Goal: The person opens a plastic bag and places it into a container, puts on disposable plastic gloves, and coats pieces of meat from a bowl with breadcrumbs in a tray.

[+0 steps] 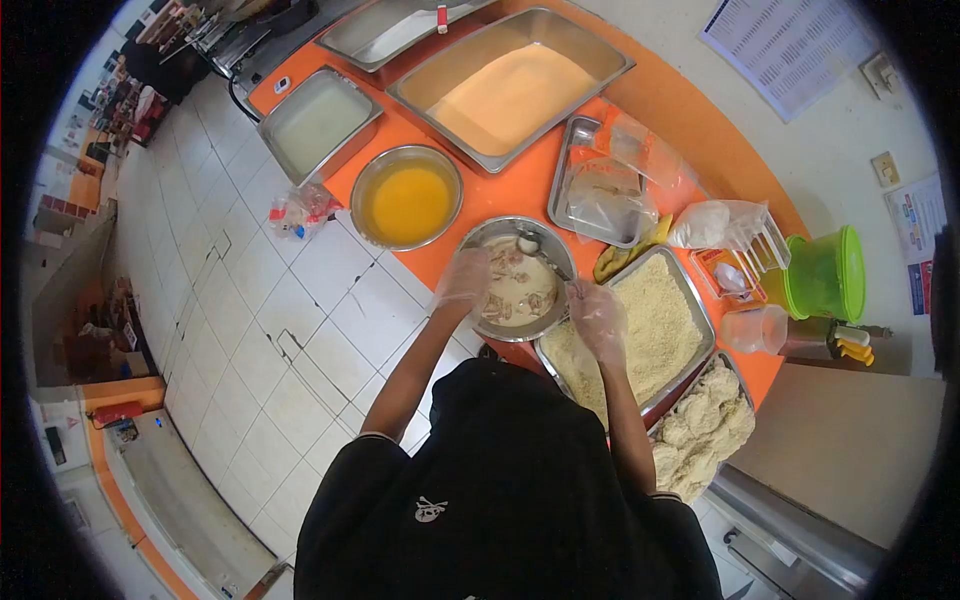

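A steel bowl (520,334) holds a milky white batter (512,300) with several pale pieces, seemingly raw meat, in it. Inside, near the far rim, rests a rounded metal utensil (528,244), partly sunk. My left hand (463,279), in a clear plastic glove, is closed at the bowl's left rim. On the opposite rim my right hand (600,322), gloved the same way, has its fingers bent around the edge, above a tray of crumbs (655,312). Fingertips of both hands are partly blurred by the loose plastic.
Beyond stand a bowl of yellow liquid (408,203), a pan of pale liquid (318,125) and a large pan of orange mix (520,95). Rightward are a small steel tray (600,200), a green tub (825,272), a plastic cup (754,329) and a tray of breaded pieces (708,425).
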### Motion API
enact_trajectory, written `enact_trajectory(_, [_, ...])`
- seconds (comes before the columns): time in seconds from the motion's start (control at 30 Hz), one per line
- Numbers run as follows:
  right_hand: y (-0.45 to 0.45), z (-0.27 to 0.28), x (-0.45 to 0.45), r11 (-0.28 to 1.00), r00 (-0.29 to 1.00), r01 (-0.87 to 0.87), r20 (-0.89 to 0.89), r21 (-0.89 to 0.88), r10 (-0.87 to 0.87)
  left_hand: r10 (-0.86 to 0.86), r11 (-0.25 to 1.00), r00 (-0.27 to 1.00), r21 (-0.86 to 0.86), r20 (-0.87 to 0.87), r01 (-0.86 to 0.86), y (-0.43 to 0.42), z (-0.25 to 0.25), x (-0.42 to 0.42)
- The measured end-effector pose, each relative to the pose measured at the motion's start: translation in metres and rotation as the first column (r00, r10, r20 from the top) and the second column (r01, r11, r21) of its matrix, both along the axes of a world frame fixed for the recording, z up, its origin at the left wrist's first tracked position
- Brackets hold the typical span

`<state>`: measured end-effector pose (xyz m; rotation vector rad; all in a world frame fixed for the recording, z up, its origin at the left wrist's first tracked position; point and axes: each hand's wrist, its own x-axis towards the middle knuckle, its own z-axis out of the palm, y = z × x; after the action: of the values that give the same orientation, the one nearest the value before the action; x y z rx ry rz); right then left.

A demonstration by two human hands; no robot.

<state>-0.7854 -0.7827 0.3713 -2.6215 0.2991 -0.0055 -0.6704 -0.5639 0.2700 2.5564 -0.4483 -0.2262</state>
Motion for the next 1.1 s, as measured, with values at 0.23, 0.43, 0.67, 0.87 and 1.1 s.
enact_trajectory(0.23, [0.032,-0.028,-0.034,0.965,0.986,0.058,-0.137,-0.254,-0.095,-0.027,0.996,0.991,0.081,-0.130,0.038,0.005,-0.007,-0.006])
enact_trajectory(0.43, [0.022,-0.042,-0.036,0.950,0.988,0.110,0.072,0.293,-0.136,-0.002,0.996,0.989,-0.086,-0.146,-0.011,0.016,0.046,-0.016])
enact_trajectory(0.67, [0.059,-0.014,-0.046,0.999,1.000,0.002,-0.022,-0.055,-0.004,-0.004,0.993,0.997,0.116,-0.078,0.013,0.030,0.022,-0.003])
enact_trajectory(0.87, [0.077,-0.001,-0.052,0.989,0.987,-0.151,0.058,-0.003,0.151,0.086,0.977,0.989,-0.184,-0.119,-0.107,0.042,0.049,0.005])
enact_trajectory(1.1, [0.048,0.000,-0.046,0.995,0.991,0.098,-0.090,-0.012,-0.099,0.032,0.987,0.991,-0.149,-0.131,-0.052,0.038,0.064,0.005])
